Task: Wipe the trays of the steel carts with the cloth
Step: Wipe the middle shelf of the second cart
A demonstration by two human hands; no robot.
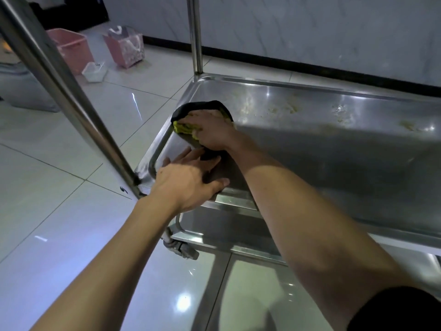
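Note:
A steel cart tray (pixel 322 149) fills the right half of the view, with yellowish smears along its far side. My right hand (pixel 212 132) presses a yellow and dark grey cloth (pixel 191 111) onto the tray's left end, fingers spread over the cloth. My left hand (pixel 188 180) rests flat on the tray's near left corner, fingers straight, just behind the right hand. A lower tray (pixel 226 230) of the same cart shows beneath the near rim.
Steel cart posts rise at the left (pixel 66 96) and at the back (pixel 195 34). A caster wheel (pixel 181 249) sits under the near corner. On the tiled floor stand two pink baskets (pixel 71 48) (pixel 124 46) and a small white container (pixel 94 72).

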